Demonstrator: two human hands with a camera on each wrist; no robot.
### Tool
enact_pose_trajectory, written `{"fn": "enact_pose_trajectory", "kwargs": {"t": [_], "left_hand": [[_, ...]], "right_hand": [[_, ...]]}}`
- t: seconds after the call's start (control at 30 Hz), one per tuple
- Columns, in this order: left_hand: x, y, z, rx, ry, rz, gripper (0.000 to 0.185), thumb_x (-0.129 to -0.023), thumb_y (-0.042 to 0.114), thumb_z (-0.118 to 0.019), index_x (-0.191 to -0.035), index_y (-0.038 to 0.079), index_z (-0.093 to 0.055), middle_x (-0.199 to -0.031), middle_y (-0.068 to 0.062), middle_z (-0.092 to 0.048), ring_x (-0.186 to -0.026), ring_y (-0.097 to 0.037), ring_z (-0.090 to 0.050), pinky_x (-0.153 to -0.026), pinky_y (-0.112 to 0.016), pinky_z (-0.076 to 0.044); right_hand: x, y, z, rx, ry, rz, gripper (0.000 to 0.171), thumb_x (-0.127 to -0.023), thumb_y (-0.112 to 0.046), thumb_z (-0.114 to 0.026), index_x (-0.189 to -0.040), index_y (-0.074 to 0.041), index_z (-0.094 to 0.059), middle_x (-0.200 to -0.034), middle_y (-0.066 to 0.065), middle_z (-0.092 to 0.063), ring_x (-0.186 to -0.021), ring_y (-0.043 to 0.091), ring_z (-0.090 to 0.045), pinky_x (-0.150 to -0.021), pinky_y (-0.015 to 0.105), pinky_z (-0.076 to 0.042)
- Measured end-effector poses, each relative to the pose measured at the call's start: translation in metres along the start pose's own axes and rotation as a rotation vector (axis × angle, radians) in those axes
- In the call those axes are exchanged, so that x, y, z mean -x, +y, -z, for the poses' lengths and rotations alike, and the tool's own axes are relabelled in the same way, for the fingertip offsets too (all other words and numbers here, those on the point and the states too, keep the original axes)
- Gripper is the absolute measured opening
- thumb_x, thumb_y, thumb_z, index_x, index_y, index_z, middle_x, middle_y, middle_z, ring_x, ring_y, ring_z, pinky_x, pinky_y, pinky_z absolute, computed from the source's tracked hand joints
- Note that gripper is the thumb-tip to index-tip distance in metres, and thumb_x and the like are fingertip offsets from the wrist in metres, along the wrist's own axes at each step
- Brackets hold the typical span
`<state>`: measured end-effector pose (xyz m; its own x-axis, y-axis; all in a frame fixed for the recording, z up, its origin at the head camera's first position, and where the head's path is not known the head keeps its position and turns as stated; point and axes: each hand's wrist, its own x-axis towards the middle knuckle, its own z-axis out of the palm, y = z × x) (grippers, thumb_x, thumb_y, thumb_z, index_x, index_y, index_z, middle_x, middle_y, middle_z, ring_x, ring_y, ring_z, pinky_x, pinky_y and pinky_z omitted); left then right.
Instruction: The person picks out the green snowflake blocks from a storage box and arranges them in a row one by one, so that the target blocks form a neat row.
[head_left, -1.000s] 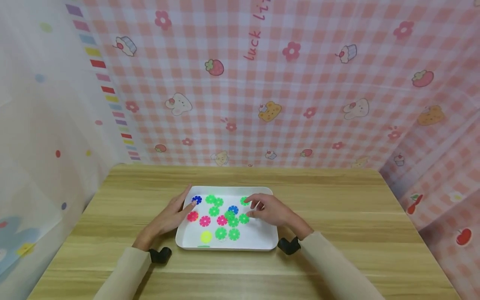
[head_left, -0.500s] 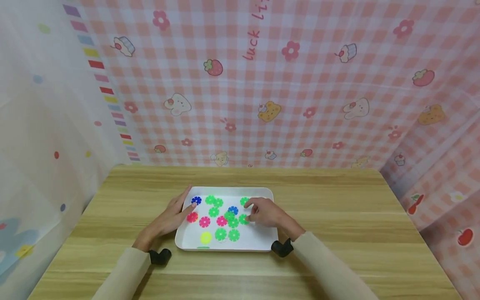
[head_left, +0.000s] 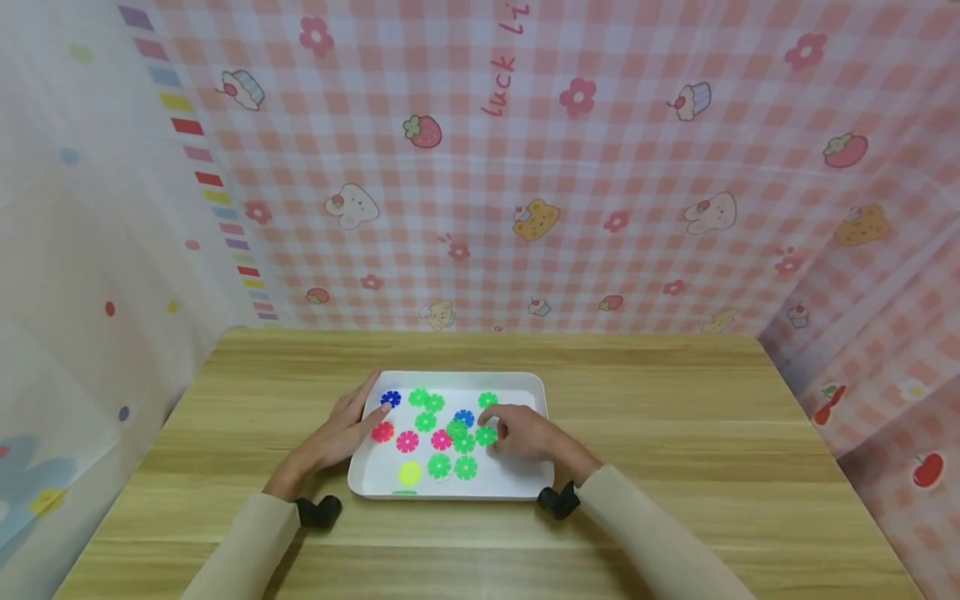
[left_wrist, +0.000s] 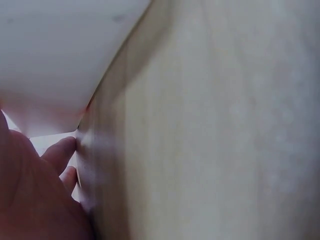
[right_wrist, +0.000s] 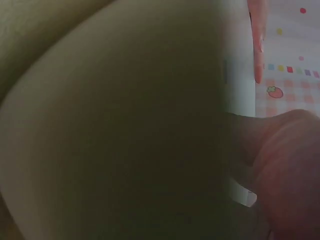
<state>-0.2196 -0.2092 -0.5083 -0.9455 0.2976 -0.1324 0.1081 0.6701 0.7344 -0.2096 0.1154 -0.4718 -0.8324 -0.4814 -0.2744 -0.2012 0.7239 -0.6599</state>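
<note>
A white tray [head_left: 517, 483] lies on the table, holding several flat notched discs. My left hand [head_left: 341, 433] holds the tray's left side, thumb over the rim near a dark blue disc [head_left: 391, 399] and fingers along the outer wall. In the left wrist view, fingers [left_wrist: 60, 152] show beside the tray wall [left_wrist: 55, 65]. Over the tray's right part, my right hand [head_left: 528, 435] has a bent index finger and its thumb beside a green disc [head_left: 486, 436]; no disc shows held. In the right wrist view, something blurred hides most of that hand [right_wrist: 290, 170].
More green discs [head_left: 439, 466], pink discs [head_left: 407, 442], a blue disc [head_left: 464, 418] and a yellow disc [head_left: 409, 473] lie in the tray, some overlapping. The wooden table [head_left: 645, 400] ends at a checked cloth [head_left: 585, 167] behind.
My right hand has moved a little left and down, uncovering the upper right green disc. The left hand stays on the tray. The head view shifts slightly.
</note>
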Motion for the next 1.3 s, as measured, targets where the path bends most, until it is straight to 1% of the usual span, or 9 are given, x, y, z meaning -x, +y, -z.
{"fn": "enact_pose_trajectory", "kwargs": {"t": [0.2, 0.33, 0.5, 0.67, 0.8, 0.97, 1.1, 1.2, 1.3], "left_hand": [[0.0005, 0.0013, 0.0002, 0.006, -0.004, 0.007, 0.077, -0.101, 0.06, -0.04, -0.161, 0.028, -0.004, -0.166, -0.012, -0.01, -0.148, -0.042, -0.008, -0.111, -0.075, -0.01], [-0.0002, 0.0012, -0.0007, 0.011, -0.005, 0.003, 0.077, -0.101, 0.059, -0.04, -0.161, 0.027, -0.004, -0.166, -0.014, -0.01, -0.148, -0.042, -0.009, -0.112, -0.074, -0.01], [-0.001, 0.0015, -0.0008, 0.017, -0.006, 0.003, 0.077, -0.101, 0.058, -0.04, -0.161, 0.026, -0.003, -0.166, -0.015, -0.01, -0.148, -0.044, -0.008, -0.112, -0.073, -0.008], [-0.0012, 0.001, -0.0011, 0.012, -0.002, 0.01, 0.077, -0.101, 0.059, -0.04, -0.161, 0.027, -0.004, -0.166, -0.013, -0.01, -0.149, -0.043, -0.008, -0.113, -0.073, -0.009], [-0.0011, 0.0013, -0.0007, 0.006, 0.0, 0.006, 0.076, -0.101, 0.058, -0.04, -0.161, 0.027, -0.003, -0.166, -0.014, -0.011, -0.148, -0.043, -0.009, -0.112, -0.073, -0.01], [-0.0008, 0.0018, -0.0005, 0.008, -0.003, 0.001, 0.077, -0.101, 0.058, -0.041, -0.161, 0.027, -0.003, -0.166, -0.015, -0.01, -0.149, -0.044, -0.004, -0.113, -0.072, -0.005], [-0.0005, 0.0011, -0.0015, 0.002, 0.003, -0.002, 0.076, -0.102, 0.056, -0.041, -0.161, 0.028, -0.004, -0.166, -0.014, -0.011, -0.149, -0.043, -0.008, -0.113, -0.072, -0.008], [0.0, 0.0004, -0.0024, 0.0, 0.009, -0.007, 0.075, -0.102, 0.054, -0.042, -0.161, 0.026, -0.004, -0.166, -0.014, -0.012, -0.148, -0.042, -0.01, -0.112, -0.073, -0.009], [0.0002, 0.0, -0.0026, 0.002, 0.01, -0.01, 0.075, -0.103, 0.052, -0.042, -0.161, 0.025, -0.005, -0.166, -0.014, -0.01, -0.149, -0.043, -0.007, -0.113, -0.072, -0.005]], "right_hand": [[0.0006, 0.0022, -0.0061, -0.019, 0.039, -0.006, 0.031, -0.091, -0.01, -0.072, -0.12, -0.01, -0.063, -0.08, 0.004, -0.053, -0.072, 0.016, -0.048, -0.064, 0.028, -0.039], [0.0012, 0.0038, -0.0079, -0.034, 0.059, -0.01, 0.028, -0.091, -0.01, -0.072, -0.118, -0.008, -0.062, -0.08, 0.003, -0.054, -0.072, 0.016, -0.048, -0.063, 0.027, -0.04], [0.0013, 0.0052, -0.0093, -0.024, 0.082, 0.008, 0.027, -0.091, -0.009, -0.072, -0.115, -0.007, -0.061, -0.08, 0.003, -0.054, -0.072, 0.015, -0.048, -0.063, 0.026, -0.04], [0.0004, 0.0066, -0.0102, -0.016, 0.096, 0.01, 0.026, -0.091, -0.01, -0.072, -0.114, -0.008, -0.06, -0.079, 0.002, -0.054, -0.071, 0.014, -0.048, -0.063, 0.025, -0.04], [0.0008, 0.0064, -0.0099, -0.018, 0.096, 0.009, 0.026, -0.09, -0.01, -0.072, -0.113, -0.007, -0.059, -0.08, 0.003, -0.054, -0.071, 0.015, -0.048, -0.063, 0.026, -0.04], [0.0009, 0.005, -0.0091, -0.015, 0.095, -0.012, 0.026, -0.09, -0.01, -0.072, -0.112, -0.009, -0.058, -0.082, 0.004, -0.055, -0.074, 0.017, -0.05, -0.065, 0.028, -0.042], [0.001, 0.0039, -0.0086, -0.014, 0.095, -0.024, 0.026, -0.09, -0.009, -0.073, -0.11, -0.01, -0.057, -0.089, 0.005, -0.055, -0.081, 0.019, -0.051, -0.071, 0.032, -0.045], [0.0019, 0.0038, -0.009, -0.019, 0.099, -0.004, 0.026, -0.089, -0.007, -0.073, -0.109, -0.011, -0.056, -0.092, 0.005, -0.056, -0.083, 0.02, -0.051, -0.074, 0.034, -0.046], [0.003, 0.0042, -0.0096, -0.031, 0.107, 0.035, 0.027, -0.088, -0.005, -0.073, -0.107, -0.011, -0.055, -0.092, 0.005, -0.057, -0.082, 0.019, -0.052, -0.074, 0.033, -0.046]]}}
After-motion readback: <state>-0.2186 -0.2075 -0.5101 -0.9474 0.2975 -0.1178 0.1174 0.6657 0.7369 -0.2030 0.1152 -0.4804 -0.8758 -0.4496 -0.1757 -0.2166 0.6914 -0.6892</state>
